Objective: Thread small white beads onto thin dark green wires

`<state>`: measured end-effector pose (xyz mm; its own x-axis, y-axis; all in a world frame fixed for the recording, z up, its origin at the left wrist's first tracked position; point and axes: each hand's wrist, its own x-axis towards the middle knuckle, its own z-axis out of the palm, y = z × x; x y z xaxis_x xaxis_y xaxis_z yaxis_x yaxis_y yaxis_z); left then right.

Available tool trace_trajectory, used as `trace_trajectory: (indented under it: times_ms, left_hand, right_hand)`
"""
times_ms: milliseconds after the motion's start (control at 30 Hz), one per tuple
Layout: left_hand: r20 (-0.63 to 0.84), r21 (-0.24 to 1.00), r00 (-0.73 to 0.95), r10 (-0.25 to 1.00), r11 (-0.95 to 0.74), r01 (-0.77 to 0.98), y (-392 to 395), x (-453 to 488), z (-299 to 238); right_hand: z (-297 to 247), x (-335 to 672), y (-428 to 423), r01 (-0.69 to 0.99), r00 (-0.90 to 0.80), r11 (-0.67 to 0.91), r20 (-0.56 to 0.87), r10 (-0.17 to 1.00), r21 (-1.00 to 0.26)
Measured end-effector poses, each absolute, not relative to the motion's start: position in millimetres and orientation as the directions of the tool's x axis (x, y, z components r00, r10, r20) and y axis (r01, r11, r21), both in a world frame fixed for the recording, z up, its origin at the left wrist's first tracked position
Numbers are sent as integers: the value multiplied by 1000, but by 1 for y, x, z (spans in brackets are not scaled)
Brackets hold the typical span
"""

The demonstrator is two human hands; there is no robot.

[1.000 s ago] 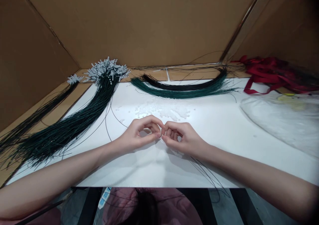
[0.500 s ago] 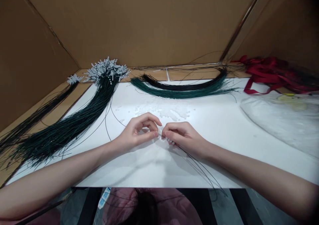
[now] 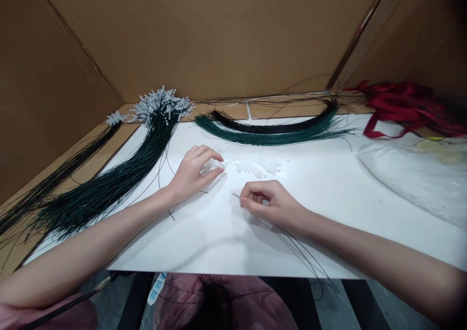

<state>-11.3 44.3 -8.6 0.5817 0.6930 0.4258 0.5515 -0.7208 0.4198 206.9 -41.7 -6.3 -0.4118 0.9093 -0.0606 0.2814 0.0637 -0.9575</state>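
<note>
My right hand (image 3: 270, 201) is closed in a pinch on thin dark wires (image 3: 304, 253). Their short tips poke out left of the thumb, and the long tails trail past the table's front edge. Whether beads sit on the wires inside the fingers is hidden. My left hand (image 3: 195, 172) is at the left end of a scatter of small white beads (image 3: 257, 165), thumb and fingers apart. Some beads show in the gap between them. Pieces of dark wire (image 3: 171, 215) lie under and beside the left wrist.
A large bundle of green wires tipped with white beads (image 3: 146, 147) lies at left, beside a smaller dark bundle (image 3: 80, 150). Bare green wires (image 3: 262, 136) and black wires (image 3: 270, 125) lie at the back. Red ribbon (image 3: 397, 108) and a clear plastic bag (image 3: 412, 169) occupy the right. Cardboard walls (image 3: 219, 38) enclose the table.
My left hand has left the wire tips and moved up and left to the beads, its fingers parting. The right hand keeps the wires; the white beads seen by its fingers are now hidden.
</note>
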Motion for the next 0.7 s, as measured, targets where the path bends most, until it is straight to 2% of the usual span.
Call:
trace_trajectory:
  times_ms: [133,700]
  left_hand:
    - [382,318,566,731,-679,662,56,-15,-11]
    - [355,291,625,695,-718,633,52,-1,-16]
  right_hand:
    - [-9,207,-41,281,-421,74,-54,906,-957]
    - [-10,206,-42,285,-416,78,-50,908,-955]
